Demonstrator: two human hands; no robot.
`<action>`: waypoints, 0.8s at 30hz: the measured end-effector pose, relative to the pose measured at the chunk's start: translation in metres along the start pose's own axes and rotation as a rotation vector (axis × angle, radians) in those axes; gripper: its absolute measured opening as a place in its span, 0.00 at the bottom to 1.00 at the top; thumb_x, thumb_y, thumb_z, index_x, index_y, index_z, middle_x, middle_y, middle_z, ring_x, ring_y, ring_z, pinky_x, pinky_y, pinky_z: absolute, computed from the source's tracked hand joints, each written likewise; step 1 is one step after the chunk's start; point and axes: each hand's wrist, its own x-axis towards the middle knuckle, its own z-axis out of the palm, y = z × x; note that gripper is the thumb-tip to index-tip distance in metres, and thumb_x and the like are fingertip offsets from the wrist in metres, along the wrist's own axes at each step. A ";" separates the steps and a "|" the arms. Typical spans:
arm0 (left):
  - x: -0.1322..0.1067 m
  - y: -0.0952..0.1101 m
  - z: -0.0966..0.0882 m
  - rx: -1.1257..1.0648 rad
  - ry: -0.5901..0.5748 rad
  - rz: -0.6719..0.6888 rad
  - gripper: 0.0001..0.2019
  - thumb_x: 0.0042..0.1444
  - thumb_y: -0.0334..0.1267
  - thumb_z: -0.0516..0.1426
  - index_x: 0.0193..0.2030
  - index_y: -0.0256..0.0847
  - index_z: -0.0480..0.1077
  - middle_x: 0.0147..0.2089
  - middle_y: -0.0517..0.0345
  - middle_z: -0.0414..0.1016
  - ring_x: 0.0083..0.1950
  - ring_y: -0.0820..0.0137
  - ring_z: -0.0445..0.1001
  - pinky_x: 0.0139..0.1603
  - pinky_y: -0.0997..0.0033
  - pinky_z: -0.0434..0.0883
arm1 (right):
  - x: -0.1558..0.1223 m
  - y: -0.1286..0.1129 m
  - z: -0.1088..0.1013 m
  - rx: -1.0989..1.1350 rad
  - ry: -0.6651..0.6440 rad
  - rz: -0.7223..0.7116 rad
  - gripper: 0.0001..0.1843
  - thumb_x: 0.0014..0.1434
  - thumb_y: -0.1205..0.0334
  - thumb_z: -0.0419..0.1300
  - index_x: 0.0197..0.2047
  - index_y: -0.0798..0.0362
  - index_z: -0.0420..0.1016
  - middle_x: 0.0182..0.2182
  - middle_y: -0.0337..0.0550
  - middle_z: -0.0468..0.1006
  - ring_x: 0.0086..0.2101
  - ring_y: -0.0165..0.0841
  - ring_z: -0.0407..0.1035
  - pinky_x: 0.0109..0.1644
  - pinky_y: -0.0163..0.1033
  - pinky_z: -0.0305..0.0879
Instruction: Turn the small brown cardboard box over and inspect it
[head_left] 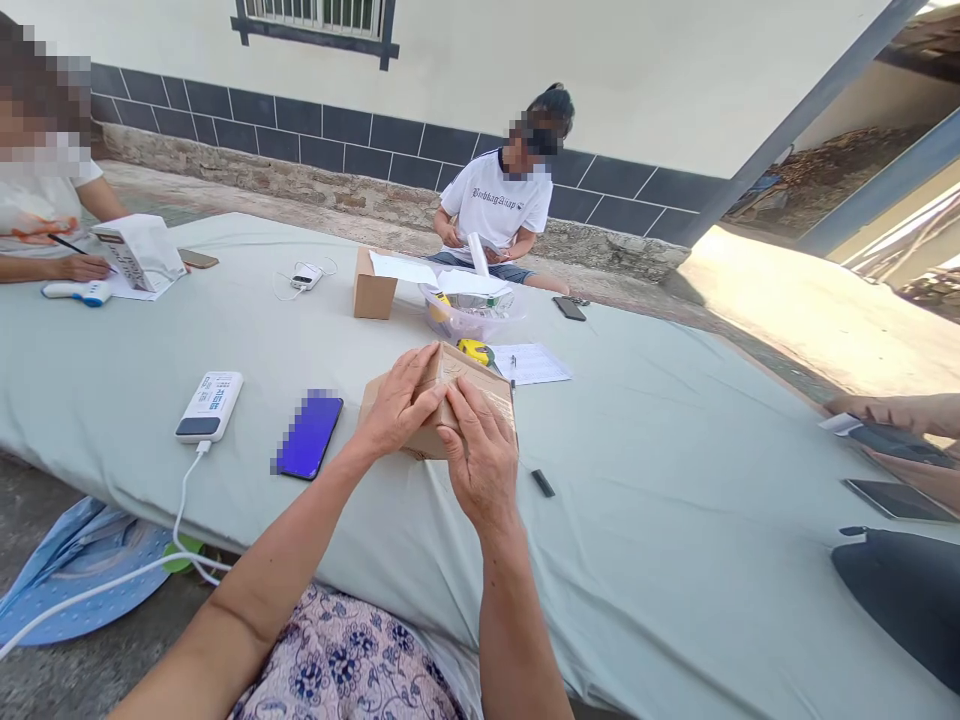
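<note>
Holding, head view: both bare hands are on the small brown cardboard box; the left hand is clamped round its left side, the right hand grips its near right edge with bent fingers and the thumb on the near face. The hands nearly meet at the near top corner.
Box: tilted at the middle of the table covered in pale green cloth, in front of the wearer.
Progress: the upper face looks folded shut, with a shiny strip that may be clear tape; whether every edge is fastened cannot be told, as the fingers cover the seam. Whatever is left probably lies at that covered corner.
Beyond the box: a yellow and black tape measure close behind it, a white printed sheet beside that, then a pale purple plastic basin of papers and an open brown carton.
Left side: a blue-screened phone near the left forearm, then a white power bank with a white cable hanging over the edge.
Right side: a small black cap-like piece near the right wrist.
In the way: the tape measure and sheet crowd the far side; the phone limits room on the left.
People: one co-worker in a white shirt sits opposite; another writes at the left.
</note>
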 end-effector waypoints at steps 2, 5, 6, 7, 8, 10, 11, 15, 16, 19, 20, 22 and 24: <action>0.000 0.002 -0.003 -0.016 -0.024 -0.018 0.28 0.66 0.46 0.51 0.72 0.48 0.59 0.74 0.53 0.61 0.77 0.59 0.56 0.78 0.55 0.53 | 0.001 0.011 -0.005 0.044 -0.041 -0.051 0.24 0.73 0.52 0.50 0.68 0.43 0.68 0.65 0.45 0.73 0.64 0.40 0.67 0.67 0.50 0.64; 0.002 0.006 -0.007 -0.031 -0.071 -0.036 0.29 0.65 0.44 0.50 0.73 0.47 0.56 0.75 0.53 0.59 0.77 0.59 0.54 0.78 0.56 0.52 | -0.002 0.035 -0.010 0.058 -0.025 -0.053 0.20 0.71 0.50 0.54 0.62 0.41 0.75 0.63 0.45 0.75 0.64 0.43 0.68 0.68 0.54 0.64; 0.002 0.006 -0.009 -0.035 -0.081 -0.046 0.29 0.65 0.44 0.50 0.73 0.47 0.56 0.75 0.53 0.59 0.78 0.59 0.53 0.78 0.56 0.52 | -0.005 0.044 -0.010 0.067 0.006 -0.030 0.20 0.70 0.48 0.54 0.60 0.41 0.77 0.63 0.46 0.75 0.64 0.44 0.67 0.68 0.56 0.63; 0.002 0.007 -0.010 -0.038 -0.088 -0.059 0.30 0.66 0.45 0.49 0.73 0.46 0.55 0.76 0.53 0.58 0.78 0.59 0.53 0.78 0.56 0.51 | -0.009 0.053 -0.009 0.094 0.039 -0.003 0.20 0.69 0.47 0.55 0.58 0.42 0.78 0.63 0.47 0.74 0.64 0.46 0.67 0.67 0.58 0.64; 0.002 0.006 -0.012 -0.040 -0.095 -0.072 0.30 0.66 0.45 0.49 0.74 0.46 0.54 0.77 0.53 0.57 0.78 0.59 0.52 0.78 0.57 0.51 | -0.013 0.062 -0.007 0.135 0.063 0.029 0.22 0.69 0.45 0.55 0.59 0.43 0.78 0.64 0.49 0.73 0.64 0.47 0.67 0.66 0.58 0.65; 0.001 0.003 -0.014 -0.040 -0.099 -0.087 0.31 0.66 0.46 0.48 0.75 0.44 0.52 0.78 0.53 0.54 0.79 0.58 0.50 0.78 0.57 0.50 | -0.023 0.074 0.000 0.245 0.102 0.083 0.27 0.68 0.41 0.55 0.63 0.44 0.74 0.66 0.53 0.71 0.64 0.48 0.67 0.65 0.58 0.67; 0.002 0.000 -0.015 -0.045 -0.101 -0.085 0.31 0.66 0.47 0.48 0.75 0.44 0.52 0.78 0.53 0.53 0.79 0.57 0.49 0.78 0.58 0.50 | -0.028 0.079 0.005 0.306 0.127 0.101 0.29 0.67 0.40 0.54 0.65 0.45 0.72 0.66 0.54 0.70 0.65 0.48 0.66 0.65 0.59 0.67; 0.007 -0.008 -0.017 -0.114 -0.135 -0.058 0.32 0.66 0.50 0.48 0.74 0.43 0.54 0.78 0.53 0.53 0.79 0.56 0.51 0.78 0.57 0.49 | -0.048 0.083 0.028 0.496 0.262 0.192 0.36 0.65 0.37 0.56 0.69 0.47 0.66 0.69 0.56 0.66 0.68 0.51 0.61 0.67 0.59 0.65; 0.008 -0.009 -0.017 -0.136 -0.140 -0.057 0.32 0.66 0.51 0.48 0.74 0.43 0.55 0.78 0.53 0.54 0.78 0.56 0.53 0.78 0.57 0.50 | -0.052 0.082 0.032 0.532 0.290 0.233 0.37 0.64 0.36 0.56 0.69 0.48 0.65 0.68 0.56 0.67 0.68 0.51 0.62 0.67 0.59 0.65; 0.008 -0.010 -0.010 -0.203 -0.103 -0.058 0.32 0.66 0.55 0.49 0.72 0.42 0.58 0.76 0.51 0.59 0.76 0.54 0.58 0.77 0.55 0.53 | -0.063 0.078 0.038 0.599 0.357 0.344 0.37 0.63 0.36 0.57 0.68 0.49 0.66 0.64 0.56 0.71 0.65 0.50 0.66 0.67 0.58 0.65; 0.005 -0.011 -0.006 -0.227 -0.086 -0.056 0.32 0.66 0.56 0.49 0.72 0.43 0.59 0.75 0.51 0.60 0.75 0.54 0.58 0.76 0.55 0.54 | -0.066 0.076 0.038 0.608 0.381 0.363 0.37 0.63 0.37 0.56 0.67 0.50 0.67 0.64 0.56 0.71 0.64 0.50 0.66 0.67 0.59 0.64; -0.002 -0.014 0.002 -0.279 -0.067 -0.056 0.34 0.66 0.60 0.50 0.73 0.45 0.59 0.76 0.52 0.59 0.76 0.53 0.56 0.77 0.55 0.53 | -0.070 0.073 0.035 0.612 0.426 0.380 0.36 0.65 0.37 0.53 0.68 0.50 0.66 0.65 0.55 0.69 0.66 0.50 0.63 0.69 0.61 0.61; -0.012 -0.020 0.008 -0.338 -0.075 -0.071 0.38 0.64 0.64 0.50 0.75 0.45 0.57 0.78 0.52 0.55 0.78 0.52 0.52 0.78 0.55 0.50 | -0.072 0.071 0.032 0.623 0.444 0.385 0.35 0.67 0.37 0.49 0.69 0.49 0.64 0.68 0.54 0.66 0.68 0.51 0.60 0.71 0.63 0.57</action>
